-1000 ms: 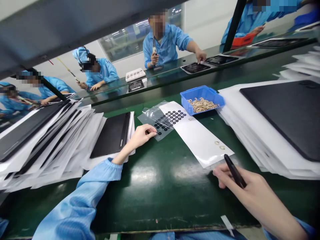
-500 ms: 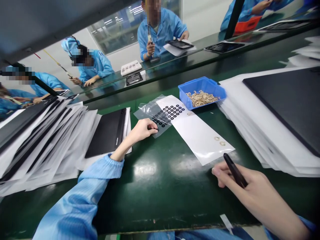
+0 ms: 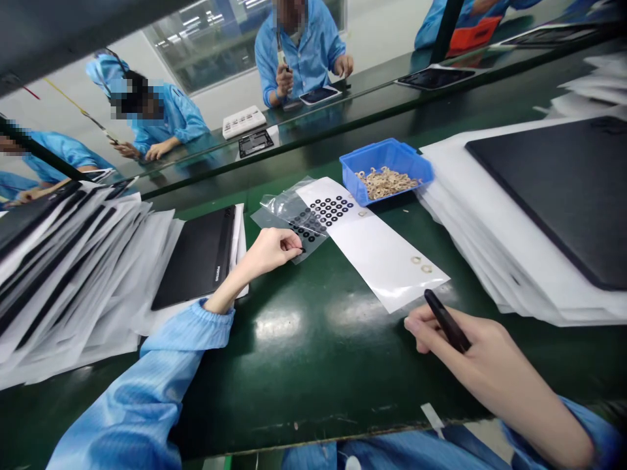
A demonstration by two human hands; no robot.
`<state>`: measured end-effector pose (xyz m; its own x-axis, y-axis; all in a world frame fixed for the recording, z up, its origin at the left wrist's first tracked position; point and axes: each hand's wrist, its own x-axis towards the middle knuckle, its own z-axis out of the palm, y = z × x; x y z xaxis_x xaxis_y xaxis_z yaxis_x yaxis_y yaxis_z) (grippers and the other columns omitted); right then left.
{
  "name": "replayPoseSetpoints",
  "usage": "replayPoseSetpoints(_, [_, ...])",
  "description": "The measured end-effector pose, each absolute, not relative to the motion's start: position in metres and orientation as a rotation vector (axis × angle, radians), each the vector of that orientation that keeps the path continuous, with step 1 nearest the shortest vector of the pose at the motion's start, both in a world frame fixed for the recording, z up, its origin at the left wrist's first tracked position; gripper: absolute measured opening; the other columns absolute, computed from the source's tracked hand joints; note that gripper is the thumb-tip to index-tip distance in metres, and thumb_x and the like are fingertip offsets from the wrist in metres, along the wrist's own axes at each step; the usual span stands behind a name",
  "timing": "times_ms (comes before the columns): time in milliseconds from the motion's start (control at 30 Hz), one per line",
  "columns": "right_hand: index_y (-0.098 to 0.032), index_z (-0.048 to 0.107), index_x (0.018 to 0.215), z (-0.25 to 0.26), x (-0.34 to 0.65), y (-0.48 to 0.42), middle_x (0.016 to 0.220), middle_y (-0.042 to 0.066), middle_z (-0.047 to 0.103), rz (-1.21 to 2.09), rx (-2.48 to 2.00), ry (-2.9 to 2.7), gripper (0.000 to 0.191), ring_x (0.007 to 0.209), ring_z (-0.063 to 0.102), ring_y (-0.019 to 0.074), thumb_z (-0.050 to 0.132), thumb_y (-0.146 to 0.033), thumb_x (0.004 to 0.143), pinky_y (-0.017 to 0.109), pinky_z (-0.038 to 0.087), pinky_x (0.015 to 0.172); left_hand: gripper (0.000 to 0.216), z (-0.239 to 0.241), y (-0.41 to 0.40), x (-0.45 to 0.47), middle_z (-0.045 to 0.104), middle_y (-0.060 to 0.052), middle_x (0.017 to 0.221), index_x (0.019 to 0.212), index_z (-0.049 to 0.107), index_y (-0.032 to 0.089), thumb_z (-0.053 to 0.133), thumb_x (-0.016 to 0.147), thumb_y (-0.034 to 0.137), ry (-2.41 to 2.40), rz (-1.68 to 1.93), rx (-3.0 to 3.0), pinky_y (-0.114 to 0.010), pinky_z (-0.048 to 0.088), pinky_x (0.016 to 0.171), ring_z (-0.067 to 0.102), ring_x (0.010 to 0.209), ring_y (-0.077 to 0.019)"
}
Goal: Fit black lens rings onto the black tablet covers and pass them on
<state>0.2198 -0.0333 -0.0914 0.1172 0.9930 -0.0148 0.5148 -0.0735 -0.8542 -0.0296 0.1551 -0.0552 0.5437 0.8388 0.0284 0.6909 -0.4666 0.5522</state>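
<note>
My left hand (image 3: 269, 251) rests on the green bench with its fingers curled and pinched at the near edge of a clear plastic sheet (image 3: 289, 219) that carries small black rings. A long white backing strip (image 3: 379, 251) lies beside it, with more black rings at its far end and two small tan rings (image 3: 421, 264) near its close end. My right hand (image 3: 470, 356) lies on the bench just short of that strip, closed around a black pen-like tool (image 3: 445, 320).
A blue tray (image 3: 392, 156) of tan rings stands behind the strip. Stacks of black panels in white sleeves lie at left (image 3: 83, 261) and right (image 3: 548, 196). Several people in blue coats work across the raised shelf (image 3: 313, 124).
The view has drifted so everything sits lower and further left. My left fingers have curled tighter onto the edge of the clear sheet. My right hand holds the tool as before.
</note>
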Motion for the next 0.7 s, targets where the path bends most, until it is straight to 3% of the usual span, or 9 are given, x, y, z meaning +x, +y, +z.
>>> replayPoseSetpoints(167, [-0.020, 0.061, 0.068, -0.071, 0.208, -0.027, 0.059, 0.001, 0.064, 0.800, -1.649, -1.473, 0.027, 0.057, 0.059, 0.0162, 0.053, -0.042, 0.083, 0.026, 0.044, 0.055, 0.014, -0.042, 0.121, -0.011, 0.064, 0.000, 0.064, 0.069, 0.065, 0.013, 0.071, 0.065, 0.024, 1.131, 0.469, 1.833, -0.018, 0.044, 0.058, 0.058, 0.060, -0.0095])
replayPoseSetpoints(333, [-0.019, 0.063, 0.075, -0.062, 0.187, -0.024, 0.062, -0.001, 0.064, 0.772, -1.464, -1.359, 0.017, 0.052, 0.055, 0.0110, 0.059, -0.034, 0.082, 0.023, 0.042, 0.051, 0.009, -0.032, 0.063, 0.022, 0.065, 0.002, 0.059, 0.066, 0.068, 0.015, 0.074, 0.059, 0.013, 0.986, 0.309, 1.288, -0.013, 0.045, 0.057, 0.058, 0.057, -0.0065])
replayPoseSetpoints(500, [-0.017, 0.062, 0.074, -0.069, 0.181, -0.029, 0.065, 0.001, 0.065, 0.955, -1.389, -1.247, 0.015, 0.058, 0.059, 0.0129, 0.060, -0.030, 0.080, 0.024, 0.044, 0.052, 0.010, -0.037, 0.047, 0.029, 0.064, 0.001, 0.058, 0.066, 0.069, 0.014, 0.076, 0.058, 0.016, 0.973, 0.248, 1.166, -0.013, 0.044, 0.055, 0.056, 0.056, -0.0063])
replayPoseSetpoints(700, [-0.016, 0.061, 0.068, -0.071, 0.181, -0.029, 0.058, 0.000, 0.064, 1.050, -1.352, -1.189, 0.017, 0.050, 0.053, 0.0101, 0.063, -0.029, 0.078, 0.022, 0.041, 0.047, 0.012, -0.035, 0.047, 0.029, 0.065, -0.001, 0.062, 0.067, 0.070, 0.014, 0.076, 0.060, 0.020, 0.974, 0.244, 1.191, -0.016, 0.044, 0.054, 0.056, 0.058, -0.0087])
